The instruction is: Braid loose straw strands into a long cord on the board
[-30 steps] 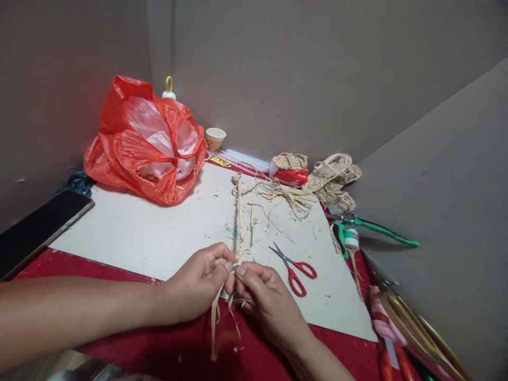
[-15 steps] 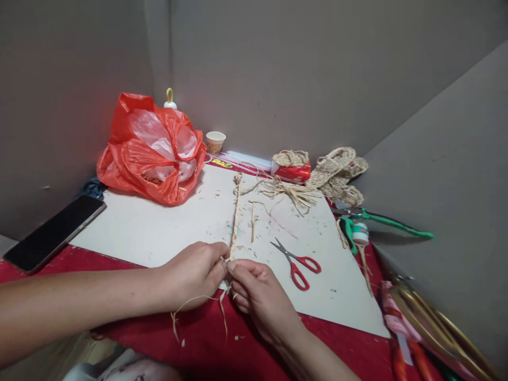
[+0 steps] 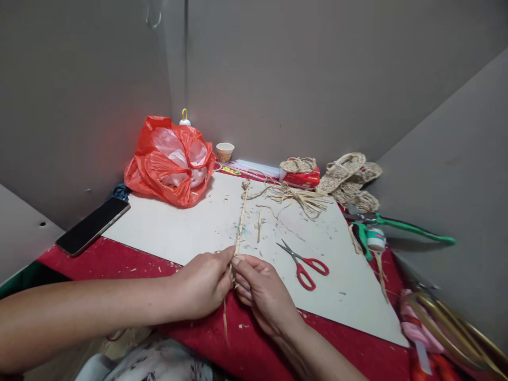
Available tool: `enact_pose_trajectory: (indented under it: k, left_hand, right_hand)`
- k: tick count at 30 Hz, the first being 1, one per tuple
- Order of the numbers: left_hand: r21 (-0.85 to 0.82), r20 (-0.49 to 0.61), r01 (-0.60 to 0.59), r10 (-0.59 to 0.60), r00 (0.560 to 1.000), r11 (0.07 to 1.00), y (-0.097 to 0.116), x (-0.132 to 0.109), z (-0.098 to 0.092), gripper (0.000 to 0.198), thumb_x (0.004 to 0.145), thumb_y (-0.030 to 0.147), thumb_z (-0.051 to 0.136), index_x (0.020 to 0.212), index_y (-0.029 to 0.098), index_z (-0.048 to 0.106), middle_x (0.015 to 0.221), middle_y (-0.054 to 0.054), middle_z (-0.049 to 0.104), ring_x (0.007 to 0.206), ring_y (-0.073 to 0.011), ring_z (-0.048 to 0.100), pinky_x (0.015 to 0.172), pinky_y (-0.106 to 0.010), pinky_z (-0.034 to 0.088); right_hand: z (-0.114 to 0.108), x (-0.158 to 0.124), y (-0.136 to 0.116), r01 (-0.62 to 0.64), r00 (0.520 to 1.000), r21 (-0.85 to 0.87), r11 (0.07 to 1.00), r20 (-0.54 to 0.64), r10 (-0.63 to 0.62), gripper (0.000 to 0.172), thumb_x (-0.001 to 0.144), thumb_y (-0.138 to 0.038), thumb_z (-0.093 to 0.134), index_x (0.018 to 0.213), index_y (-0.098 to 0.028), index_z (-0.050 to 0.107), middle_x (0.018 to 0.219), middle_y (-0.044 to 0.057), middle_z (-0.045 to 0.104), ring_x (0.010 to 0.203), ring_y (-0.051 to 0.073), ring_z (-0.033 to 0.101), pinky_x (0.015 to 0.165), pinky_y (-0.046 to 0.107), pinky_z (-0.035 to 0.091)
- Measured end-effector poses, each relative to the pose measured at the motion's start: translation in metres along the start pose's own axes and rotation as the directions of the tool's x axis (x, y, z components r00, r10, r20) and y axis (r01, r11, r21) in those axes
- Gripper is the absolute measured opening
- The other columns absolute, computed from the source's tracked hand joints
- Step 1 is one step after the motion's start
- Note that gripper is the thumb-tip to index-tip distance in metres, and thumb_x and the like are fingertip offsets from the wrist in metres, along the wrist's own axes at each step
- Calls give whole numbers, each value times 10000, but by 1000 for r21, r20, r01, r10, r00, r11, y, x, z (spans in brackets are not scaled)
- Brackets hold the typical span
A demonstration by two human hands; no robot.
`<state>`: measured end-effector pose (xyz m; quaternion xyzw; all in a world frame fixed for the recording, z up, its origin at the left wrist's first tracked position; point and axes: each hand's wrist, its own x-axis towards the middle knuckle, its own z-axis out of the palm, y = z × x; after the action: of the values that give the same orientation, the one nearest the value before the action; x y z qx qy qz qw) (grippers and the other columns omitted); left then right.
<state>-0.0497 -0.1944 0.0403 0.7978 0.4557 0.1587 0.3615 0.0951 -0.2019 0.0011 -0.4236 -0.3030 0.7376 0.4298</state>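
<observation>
Braided cord (image 3: 241,222), one length, runs forward from the left hand (image 3: 207,283) and right hand (image 3: 264,288), the two meeting at its near end. The left is curled closed on it; the right pinches it between thumb and bent fingers. One pair of scissors (image 3: 296,257) lies right of the right hand, one phone (image 3: 93,226) ahead-left of the left hand, one paper cup (image 3: 225,153) well ahead of both.

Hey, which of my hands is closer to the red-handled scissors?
Right. Your right hand, pinching the straw braid, is just left of the scissors, not touching them; your left hand is farther left, across the braid.
</observation>
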Motion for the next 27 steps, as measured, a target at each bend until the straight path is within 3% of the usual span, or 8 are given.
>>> enact_pose_trajectory:
  k: [2, 6, 7, 9, 12, 18, 23, 27]
  left_hand:
    - [39, -12, 0, 0, 1000, 999, 1, 0, -14, 316, 864, 297, 394, 1092, 152, 559, 754, -60, 629, 664, -173, 562, 621, -247, 394]
    - [38, -203, -59, 66, 977, 998, 1, 14, -38, 325, 848, 290, 416, 1092, 155, 582, 922, -70, 635, 842, -177, 557, 779, -266, 401]
    - [-34, -157, -80, 74, 985, 996, -1, 19, -40, 311, 839, 279, 424, 1077, 153, 581, 970, -69, 624, 880, -172, 546, 808, -265, 396]
    - [-250, 67, -51, 70, 995, 967, -5, 29, -37, 275, 834, 281, 419, 1014, 142, 573, 915, -49, 613, 822, -149, 540, 769, -252, 414]
    - [-424, 320, 80, 67, 945, 902, -12, 39, -27, 237, 857, 312, 374, 879, 143, 538, 663, 20, 510, 587, -96, 455, 599, -208, 396]
    - [-194, 209, -130, 171, 963, 972, -18, 40, -23, 227, 852, 253, 370, 657, 169, 450, 600, 40, 404, 577, -90, 362, 570, -195, 323]
    - [-219, 270, -106, 165, 949, 970, -22, 45, -23, 237, 865, 263, 355, 692, 167, 484, 610, 39, 421, 580, -92, 376, 579, -195, 328]
    - [-335, 304, -66, 174, 937, 940, -25, 46, -21, 277, 887, 309, 356, 734, 156, 528, 654, 28, 467, 616, -93, 397, 626, -198, 346]
  right_hand:
    - [-2, 0, -4, 0, 1000, -1, 1000, 30, 0, 311, 740, -396, 662, 652, -156, 485, 426, -118, 243, 368, 12, 127, 357, 165, 70]
    - [-7, -2, -11, 0, 997, 11, 1000, 82, -1, 259, 750, -372, 660, 733, -134, 559, 422, -121, 247, 363, 11, 128, 358, 163, 72]
    - [-8, -2, -13, 2, 996, 12, 1000, 93, -3, 258, 749, -371, 661, 730, -133, 562, 422, -119, 256, 361, 10, 134, 357, 163, 76]
    - [-10, -1, -15, -3, 993, 7, 1000, 115, 2, 263, 750, -373, 658, 712, -132, 560, 418, -116, 272, 354, 7, 141, 355, 164, 79]
    - [-14, 1, -18, -32, 989, -20, 999, 146, 35, 274, 750, -382, 654, 706, -126, 566, 415, -114, 290, 342, 2, 149, 353, 166, 71]
    - [-23, 7, -22, -74, 979, -136, 988, 181, 98, 304, 749, -388, 651, 651, -112, 571, 402, -103, 312, 347, 3, 156, 355, 171, 75]
    - [-27, 8, -24, -44, 980, -291, 956, 171, 97, 325, 767, -422, 628, 655, -125, 564, 380, -94, 341, 332, 20, 214, 343, 177, 118]
    - [-28, 8, -25, -73, 974, -251, 965, 191, 123, 310, 763, -416, 635, 671, -130, 560, 387, -102, 327, 339, 21, 193, 340, 175, 121]
